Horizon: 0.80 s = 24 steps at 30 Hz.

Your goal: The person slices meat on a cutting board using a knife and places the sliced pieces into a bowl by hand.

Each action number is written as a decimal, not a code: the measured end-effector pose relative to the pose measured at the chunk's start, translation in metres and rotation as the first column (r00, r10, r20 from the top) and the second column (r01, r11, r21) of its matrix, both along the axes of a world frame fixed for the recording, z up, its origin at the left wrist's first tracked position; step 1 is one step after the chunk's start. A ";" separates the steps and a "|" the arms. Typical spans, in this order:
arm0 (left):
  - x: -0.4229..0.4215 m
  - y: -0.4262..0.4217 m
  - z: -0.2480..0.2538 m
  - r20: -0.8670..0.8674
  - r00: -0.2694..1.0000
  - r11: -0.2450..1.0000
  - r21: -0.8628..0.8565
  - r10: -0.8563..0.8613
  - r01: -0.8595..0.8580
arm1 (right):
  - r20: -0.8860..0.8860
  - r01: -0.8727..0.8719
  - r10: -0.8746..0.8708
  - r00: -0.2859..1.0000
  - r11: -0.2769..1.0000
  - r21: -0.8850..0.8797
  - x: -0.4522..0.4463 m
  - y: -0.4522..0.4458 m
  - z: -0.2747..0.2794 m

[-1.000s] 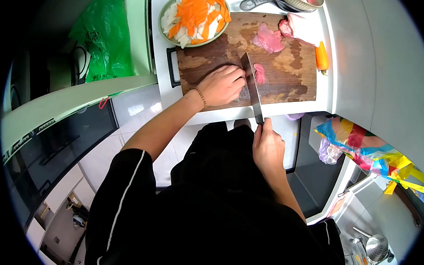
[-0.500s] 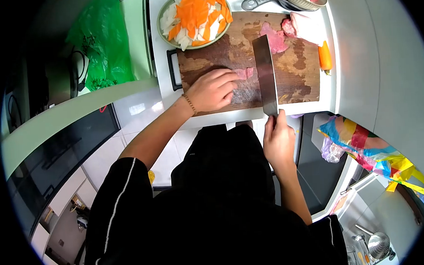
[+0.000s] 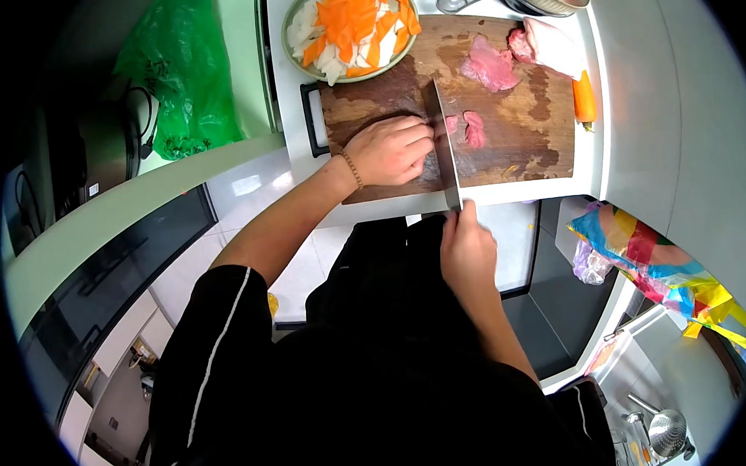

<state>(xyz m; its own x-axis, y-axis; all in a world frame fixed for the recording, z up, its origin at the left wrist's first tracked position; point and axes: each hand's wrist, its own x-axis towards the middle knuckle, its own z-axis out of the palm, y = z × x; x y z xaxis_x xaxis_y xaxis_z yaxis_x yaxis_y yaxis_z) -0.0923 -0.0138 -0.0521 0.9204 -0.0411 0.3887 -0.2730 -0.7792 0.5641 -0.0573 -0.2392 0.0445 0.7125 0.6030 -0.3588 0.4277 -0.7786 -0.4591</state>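
Note:
My right hand (image 3: 468, 244) is closed round the handle of a cleaver (image 3: 443, 151), whose blade stands upright on the wooden cutting board (image 3: 528, 155). Just left of the blade my left hand (image 3: 393, 151) presses down with curled fingers; whatever lies beneath them is hidden. Small pink meat slices (image 3: 474, 129) lie right of the blade. Farther back on the board are a flat piece of meat (image 3: 490, 64) and a larger chunk with a pale side (image 3: 548, 47).
A bowl (image 3: 289, 55) of orange and white vegetable slices sits at the back left. Behind the board is a pan (image 3: 546, 7) with meat in it. A carrot (image 3: 584, 99) lies to the right, and a green bag (image 3: 187, 74) hangs far left.
The cleaver swung right, away from my left hand, then came back left beside it. My left hand drew back, showing meat, then returned over it. More slices now lie right of the blade.

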 end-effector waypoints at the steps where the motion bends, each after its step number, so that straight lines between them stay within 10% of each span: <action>1: -0.001 -0.002 0.001 -0.005 1.000 1.000 -0.008 0.001 -0.001 | 0.010 -0.023 0.023 1.000 1.000 0.021 0.005 0.006 -0.006; 9: -0.031 0.018 0.005 0.136 0.933 0.941 -0.111 0.334 -0.320 | -0.035 0.054 -0.049 0.998 0.985 0.161 0.028 -0.011 0.028; 24: -0.019 0.004 -0.004 0.037 0.995 0.996 -0.029 0.089 -0.088 | -0.043 -0.056 0.057 0.997 0.998 0.027 -0.015 -0.007 0.014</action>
